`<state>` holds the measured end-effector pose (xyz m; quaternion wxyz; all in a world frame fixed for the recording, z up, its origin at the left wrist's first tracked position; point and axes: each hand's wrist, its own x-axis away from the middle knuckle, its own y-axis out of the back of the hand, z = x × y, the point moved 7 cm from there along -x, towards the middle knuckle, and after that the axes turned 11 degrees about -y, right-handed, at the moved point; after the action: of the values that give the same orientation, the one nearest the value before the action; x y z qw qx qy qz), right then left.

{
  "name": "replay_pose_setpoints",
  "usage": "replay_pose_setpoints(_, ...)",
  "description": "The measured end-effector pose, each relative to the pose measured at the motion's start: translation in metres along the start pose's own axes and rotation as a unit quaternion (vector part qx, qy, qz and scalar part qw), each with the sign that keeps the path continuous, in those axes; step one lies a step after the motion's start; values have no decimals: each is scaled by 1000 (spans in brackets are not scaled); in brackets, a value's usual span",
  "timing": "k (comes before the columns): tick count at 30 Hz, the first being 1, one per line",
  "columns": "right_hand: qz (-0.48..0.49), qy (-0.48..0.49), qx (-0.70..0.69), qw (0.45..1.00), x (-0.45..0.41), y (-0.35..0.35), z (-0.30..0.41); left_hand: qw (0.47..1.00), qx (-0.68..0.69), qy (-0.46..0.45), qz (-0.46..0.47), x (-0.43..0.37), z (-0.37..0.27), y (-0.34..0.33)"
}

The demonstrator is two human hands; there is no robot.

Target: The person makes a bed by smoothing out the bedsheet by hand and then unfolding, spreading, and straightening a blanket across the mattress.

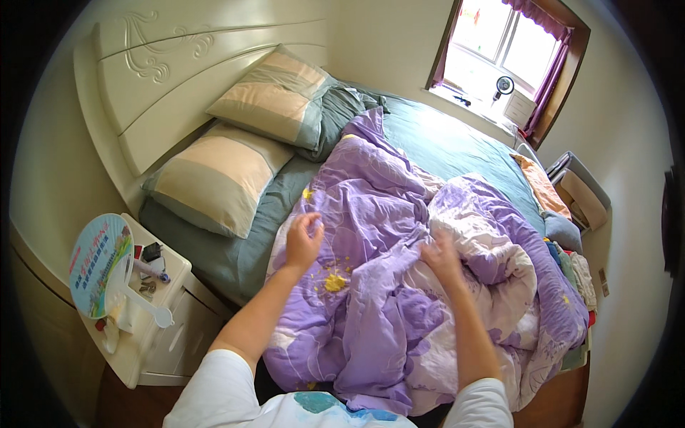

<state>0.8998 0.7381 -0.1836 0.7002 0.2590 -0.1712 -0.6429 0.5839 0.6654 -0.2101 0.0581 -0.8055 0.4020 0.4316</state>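
A rumpled purple and white floral quilt [374, 214] lies across the bed in front of me. My left hand [304, 239] is over its left edge, fingers curled with a gap between thumb and fingertips; nothing shows in it. My right hand [442, 255] is blurred over the middle folds of the quilt, and I cannot tell if it grips the cloth. Two beige and grey-green pillows, one nearer [219, 179] and one farther [278, 96], rest by the headboard [155, 101]. A blue-green sheet [423, 125] covers the mattress.
At the left stands a white nightstand [182, 267] with a round hand fan [101, 262], keys and small items. A small fan [504, 85] and a little drawer box [519, 108] stand on the windowsill. Folded clothes [580, 270] are stacked beyond the bed's right side.
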Motion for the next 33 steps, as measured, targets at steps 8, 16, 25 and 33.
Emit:
replay_pose_setpoints(8,-118,1,90,989,33,-99,-59,957,-121,241,109,-40,166,-29)
replay_pose_setpoints(16,-169,30,86,981,21,-96,-66,955,84,226,171,-47,140,-114)
replay_pose_setpoints(25,-129,50,-236,962,35,-103,51,936,322,-19,138,-109,-149,-20)
replay_pose_setpoints(33,16,183,-250,951,-12,-77,204,959,88,-242,-117,-170,-221,99)
